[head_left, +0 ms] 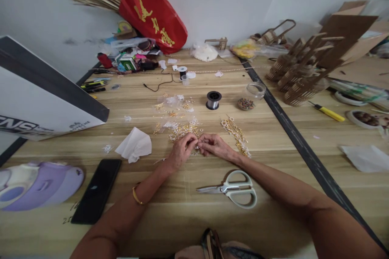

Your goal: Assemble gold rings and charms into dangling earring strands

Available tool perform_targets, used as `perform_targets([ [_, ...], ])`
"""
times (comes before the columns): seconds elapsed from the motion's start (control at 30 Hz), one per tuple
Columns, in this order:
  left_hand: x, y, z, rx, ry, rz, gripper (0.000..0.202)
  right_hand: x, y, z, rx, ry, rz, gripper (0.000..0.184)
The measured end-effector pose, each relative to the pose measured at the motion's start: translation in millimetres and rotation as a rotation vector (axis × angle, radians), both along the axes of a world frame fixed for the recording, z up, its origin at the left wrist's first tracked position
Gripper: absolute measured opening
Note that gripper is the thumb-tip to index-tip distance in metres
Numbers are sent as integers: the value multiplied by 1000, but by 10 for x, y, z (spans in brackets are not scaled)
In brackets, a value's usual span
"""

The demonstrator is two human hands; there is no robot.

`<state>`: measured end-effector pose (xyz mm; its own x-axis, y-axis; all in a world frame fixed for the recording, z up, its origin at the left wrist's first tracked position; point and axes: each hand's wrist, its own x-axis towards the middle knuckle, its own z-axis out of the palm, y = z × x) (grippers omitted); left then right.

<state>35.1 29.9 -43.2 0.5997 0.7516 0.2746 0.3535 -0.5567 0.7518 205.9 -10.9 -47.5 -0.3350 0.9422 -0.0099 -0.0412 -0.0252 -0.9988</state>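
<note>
My left hand (184, 148) and my right hand (213, 145) meet fingertip to fingertip over the table. Both are closed in a pinch, and the small item between them is too tiny to name. Just beyond my left fingers lies a heap of gold and silver jewelry findings (181, 131). Right of my right hand rests a bundle of gold and silver chains (236, 135) with rings at its far end. Scissors with pale handles (240, 189) lie on the table nearer to me, their blades pointing left. A spool of wire (213, 100) stands farther back.
On the left are a black phone (96, 191), a crumpled tissue (134, 145), a purple visor-like object (45, 186) and a large box (45, 97). To the right lie a yellow cutter (330, 112) and small woven baskets (304, 89). A bead dish (246, 104) sits beyond the chains.
</note>
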Motion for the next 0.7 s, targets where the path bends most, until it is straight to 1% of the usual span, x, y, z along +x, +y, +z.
perform_targets([
  [0.17,-1,-5,-23,20,4,-20,14,18,15,-18,-15,15,25,29],
  [0.4,-6,-9,-22,-26,-6,-28,13,32,16,-25,-16,9,33,29],
  [0.47,-4,-5,-19,-90,-43,-26,12,31,17,-23,-11,2,26,28],
  [0.6,10,24,-20,-302,-150,-27,15,24,9,-17,6,0,-16,27],
  [0.7,14,55,-11,-430,-174,-55,17,19,-10,-14,50,-13,-51,26],
])
